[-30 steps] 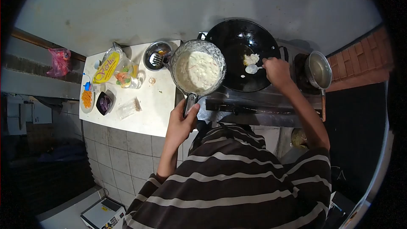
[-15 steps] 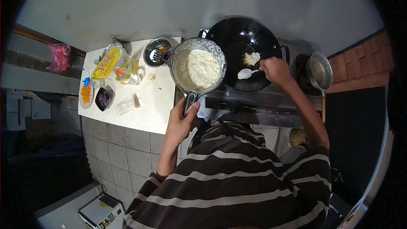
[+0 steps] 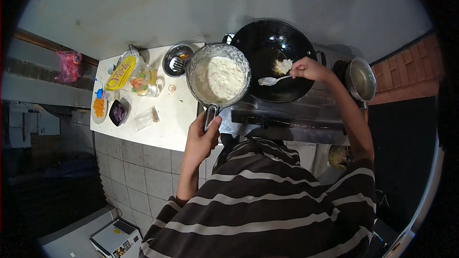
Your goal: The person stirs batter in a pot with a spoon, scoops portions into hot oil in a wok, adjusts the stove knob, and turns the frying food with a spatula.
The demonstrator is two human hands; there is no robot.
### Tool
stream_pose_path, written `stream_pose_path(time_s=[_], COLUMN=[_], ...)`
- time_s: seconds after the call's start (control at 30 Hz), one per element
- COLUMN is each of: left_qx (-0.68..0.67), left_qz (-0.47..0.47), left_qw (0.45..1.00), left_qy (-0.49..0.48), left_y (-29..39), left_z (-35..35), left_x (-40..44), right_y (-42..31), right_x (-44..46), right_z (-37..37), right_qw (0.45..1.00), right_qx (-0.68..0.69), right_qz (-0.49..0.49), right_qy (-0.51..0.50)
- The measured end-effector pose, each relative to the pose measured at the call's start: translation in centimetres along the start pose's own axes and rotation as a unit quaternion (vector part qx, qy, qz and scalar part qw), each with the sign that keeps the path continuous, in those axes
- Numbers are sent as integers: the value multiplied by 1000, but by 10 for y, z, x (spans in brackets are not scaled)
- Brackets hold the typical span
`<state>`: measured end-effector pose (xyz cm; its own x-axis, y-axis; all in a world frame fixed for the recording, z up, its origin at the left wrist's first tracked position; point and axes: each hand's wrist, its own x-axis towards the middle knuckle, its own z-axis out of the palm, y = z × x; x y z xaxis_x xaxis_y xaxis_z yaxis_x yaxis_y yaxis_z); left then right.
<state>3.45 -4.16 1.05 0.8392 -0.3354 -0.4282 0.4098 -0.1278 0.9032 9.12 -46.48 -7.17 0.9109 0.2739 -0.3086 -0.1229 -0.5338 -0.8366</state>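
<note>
My left hand is wrapped round the handle of a metal saucepan, held up beside the wok's left edge. Inside the saucepan lies a thick, pale batter with small coloured bits. My right hand pinches the handle of a spoon above the black wok. The spoon's bowl, coated with some white batter, points left. A pale lump of batter sits in the wok near my right fingertips, with a shiny yellowish patch beside it.
On the white table are a metal bowl with a fork, a yellow-labelled bag, a plate of orange shreds, a dark bowl and a clear packet. A small pot stands right of the wok.
The spoon has moved left across the wok, and my right hand has shifted slightly, its wrist turned. The saucepan in my left hand has moved a little to the left.
</note>
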Motion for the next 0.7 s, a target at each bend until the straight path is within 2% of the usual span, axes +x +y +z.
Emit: stream_pose_path(time_s=[0.1,0.17,0.23,0.3,0.33,0.37,0.43,0.47,0.57,0.7], left_qx=[11,18,13,14,16,17,18,21,15,14], left_qz=[0,4,14,17,19,21,11,13,18,2], left_qw=[1000,1000,1000,1000,1000,1000,1000,1000,999,999], left_qy=[8,14,6,-1,-6,-10,-16,-19,-32,-41], left_y=[-1,-2,-3,-4,-4,-4,-2,0,3,3], left_z=[1,1,0,0,0,1,3,4,4,2], left_x=[0,1,3,4,6,6,9,8,6,7], right_y=[-31,-36,-31,-29,-38,-41,-43,-51,-39,-46], right_x=[-20,-28,-35,-38,-40,-37,-28,-28,-17,-16], right_z=[-15,-28,-37,-43,-40,-32,-15,-8,-7,-2], right_qw=[1000,997,997,986,957,956,872,855,830,821], right_qx=[-5,-52,-32,-88,-216,-216,-396,-432,-480,-502], right_qz=[28,47,36,13,43,45,92,64,26,27], right_qy=[5,30,60,142,188,192,274,281,281,272])
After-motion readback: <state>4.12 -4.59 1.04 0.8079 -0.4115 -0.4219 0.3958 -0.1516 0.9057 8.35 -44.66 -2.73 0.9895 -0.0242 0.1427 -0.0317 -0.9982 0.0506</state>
